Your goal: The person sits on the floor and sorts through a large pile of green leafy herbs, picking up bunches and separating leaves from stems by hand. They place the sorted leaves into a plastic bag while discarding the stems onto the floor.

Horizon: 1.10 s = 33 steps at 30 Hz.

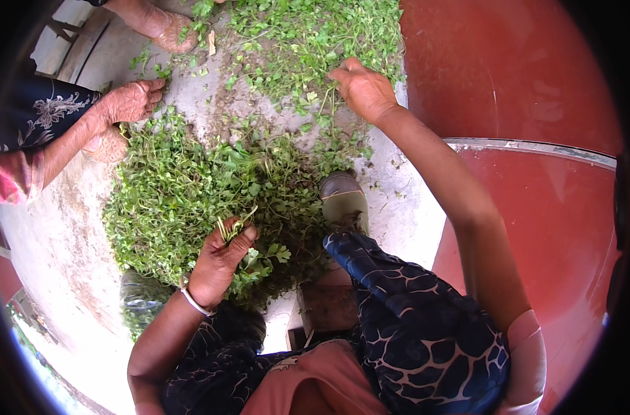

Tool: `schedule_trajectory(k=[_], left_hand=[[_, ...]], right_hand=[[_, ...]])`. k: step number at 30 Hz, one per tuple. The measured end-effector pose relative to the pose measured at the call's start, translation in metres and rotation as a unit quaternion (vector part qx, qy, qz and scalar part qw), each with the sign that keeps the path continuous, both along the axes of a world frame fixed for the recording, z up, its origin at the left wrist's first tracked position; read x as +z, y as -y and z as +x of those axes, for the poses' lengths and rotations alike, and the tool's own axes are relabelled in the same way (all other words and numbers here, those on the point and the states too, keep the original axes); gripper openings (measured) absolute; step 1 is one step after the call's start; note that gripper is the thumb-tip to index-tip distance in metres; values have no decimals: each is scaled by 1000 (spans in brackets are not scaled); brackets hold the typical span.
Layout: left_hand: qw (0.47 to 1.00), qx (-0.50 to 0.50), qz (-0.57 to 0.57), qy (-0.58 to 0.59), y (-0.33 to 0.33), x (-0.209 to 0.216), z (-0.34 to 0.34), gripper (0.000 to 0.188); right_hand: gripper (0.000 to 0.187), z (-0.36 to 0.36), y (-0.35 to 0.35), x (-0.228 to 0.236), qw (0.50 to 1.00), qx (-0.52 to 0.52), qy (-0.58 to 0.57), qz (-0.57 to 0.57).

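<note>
My left hand (pixel 221 263), with a pale bangle at the wrist, is closed around a small bunch of leafy herb stems (pixel 230 229). The cut-looking pale ends stick up past the thumb, and jagged green leaves (pixel 263 263) hang out below the fist. Under and beyond it spreads a thick heap of the same leafy herbs (pixel 170 200). Stretched far forward, my right hand (pixel 365 90) is at the right edge of another spread of herbs (pixel 301 41). Its fingers are curled together at the leaves; what is between them, if anything, is hidden.
At the left another person's hand (pixel 132 102) reaches to the near heap's far edge; their shoes (pixel 175 33) stand by the greens. My boot (pixel 344 200) stands against the heap's right side. A clear plastic bag (pixel 143 301) lies near left. Red flooring (pixel 515 76) covers the right.
</note>
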<state>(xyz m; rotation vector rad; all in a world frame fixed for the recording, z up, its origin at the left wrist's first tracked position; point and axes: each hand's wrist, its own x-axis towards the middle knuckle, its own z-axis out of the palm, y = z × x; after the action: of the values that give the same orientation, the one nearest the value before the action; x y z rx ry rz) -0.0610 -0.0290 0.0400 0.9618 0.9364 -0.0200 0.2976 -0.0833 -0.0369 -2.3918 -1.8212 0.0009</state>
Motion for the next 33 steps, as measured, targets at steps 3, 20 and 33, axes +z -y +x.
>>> schedule_trajectory(k=[3, 20, 33], left_hand=[[1000, -10, -16, 15, -4, 3, 4, 23], [998, 41, -49, -12, -31, -12, 55, 31], [994, 50, -70, 73, -12, 2, 81, 27]], right_hand=[[22, 2, 5, 3, 1000, 25, -10, -7], [17, -81, 55, 42, 753, -129, -624, 166], [19, -125, 51, 65, 931, 12, -299, 208]])
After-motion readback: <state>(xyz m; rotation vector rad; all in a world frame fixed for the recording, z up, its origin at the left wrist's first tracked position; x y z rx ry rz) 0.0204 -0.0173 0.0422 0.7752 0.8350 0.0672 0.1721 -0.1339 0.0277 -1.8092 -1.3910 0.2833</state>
